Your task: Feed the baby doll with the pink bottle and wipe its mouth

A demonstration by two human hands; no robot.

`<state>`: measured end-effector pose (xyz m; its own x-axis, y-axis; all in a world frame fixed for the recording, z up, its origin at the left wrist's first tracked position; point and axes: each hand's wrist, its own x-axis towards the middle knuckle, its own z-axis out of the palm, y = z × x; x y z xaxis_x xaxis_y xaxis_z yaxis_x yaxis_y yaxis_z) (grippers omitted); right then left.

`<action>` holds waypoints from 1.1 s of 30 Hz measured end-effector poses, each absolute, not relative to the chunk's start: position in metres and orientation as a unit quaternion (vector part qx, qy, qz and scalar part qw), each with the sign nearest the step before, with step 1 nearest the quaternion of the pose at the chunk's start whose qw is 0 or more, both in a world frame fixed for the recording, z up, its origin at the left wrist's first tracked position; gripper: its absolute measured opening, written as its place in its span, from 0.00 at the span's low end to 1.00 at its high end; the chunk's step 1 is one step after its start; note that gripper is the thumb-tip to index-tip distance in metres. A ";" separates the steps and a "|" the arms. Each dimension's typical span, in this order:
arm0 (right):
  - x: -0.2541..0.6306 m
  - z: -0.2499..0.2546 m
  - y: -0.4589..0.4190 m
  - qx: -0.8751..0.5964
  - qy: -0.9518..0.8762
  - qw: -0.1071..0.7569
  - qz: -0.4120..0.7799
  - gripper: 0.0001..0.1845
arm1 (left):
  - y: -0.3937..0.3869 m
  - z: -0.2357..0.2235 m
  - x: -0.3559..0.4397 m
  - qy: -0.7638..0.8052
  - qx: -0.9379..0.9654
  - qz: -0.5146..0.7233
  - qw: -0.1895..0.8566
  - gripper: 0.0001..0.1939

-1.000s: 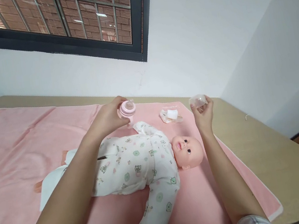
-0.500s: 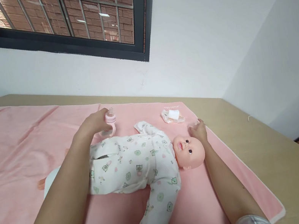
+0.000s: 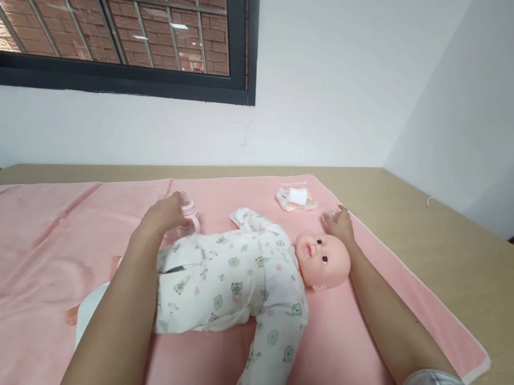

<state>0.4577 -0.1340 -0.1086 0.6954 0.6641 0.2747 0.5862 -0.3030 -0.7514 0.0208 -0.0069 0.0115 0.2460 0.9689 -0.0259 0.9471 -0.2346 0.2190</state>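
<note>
A baby doll [image 3: 232,276] in a white printed outfit lies on its back on a pink blanket [image 3: 47,243], its bald head toward the right. Beyond the doll's hip, my left hand [image 3: 166,215] is closed around a pink baby bottle [image 3: 189,212] with two handles and a clear teat, which stands upright. Past the doll's head, my right hand [image 3: 340,224] has its fingers curled around a small clear piece [image 3: 332,214], perhaps the bottle's cap; my fingers partly hide it.
A clear plastic packet with a white piece [image 3: 298,196] lies near the blanket's far right corner. The wooden tabletop [image 3: 446,252] shows beyond the blanket. A white wall [image 3: 328,60] and a dark-framed window [image 3: 118,81] rise behind.
My left hand and the bottle have come down slightly and to the left, and the bottle stands straighter. My right hand stays almost where it was.
</note>
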 end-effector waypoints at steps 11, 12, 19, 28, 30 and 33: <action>0.465 -0.118 -0.128 -0.777 -0.377 0.503 0.033 0.40 | -0.012 0.038 -0.004 0.644 0.754 0.083 0.098 0.46; 0.466 -0.118 -0.127 -0.775 -0.375 0.508 0.030 0.39 | -0.020 0.045 -0.002 0.647 0.751 0.109 0.076 0.44; 0.460 -0.112 -0.127 -0.752 -0.381 0.537 -0.035 0.31 | -0.101 0.074 0.088 0.520 0.826 0.216 -0.022 0.19; 0.432 -0.097 -0.130 -0.642 -0.504 0.557 -0.152 0.23 | -0.083 0.039 0.225 0.325 0.927 0.012 0.186 0.23; 0.428 -0.097 -0.129 -0.622 -0.528 0.561 -0.140 0.23 | -0.078 0.033 0.244 0.297 0.921 -0.049 0.249 0.30; 0.425 -0.101 -0.126 -0.618 -0.539 0.563 -0.100 0.23 | -0.077 0.026 0.265 0.257 0.896 -0.137 0.336 0.37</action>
<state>0.4251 -0.1260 -0.1014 0.3993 0.5533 0.7311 0.7795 0.2150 -0.5884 0.2651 -0.0767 0.0258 0.8302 0.3695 -0.4175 0.5529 -0.6421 0.5311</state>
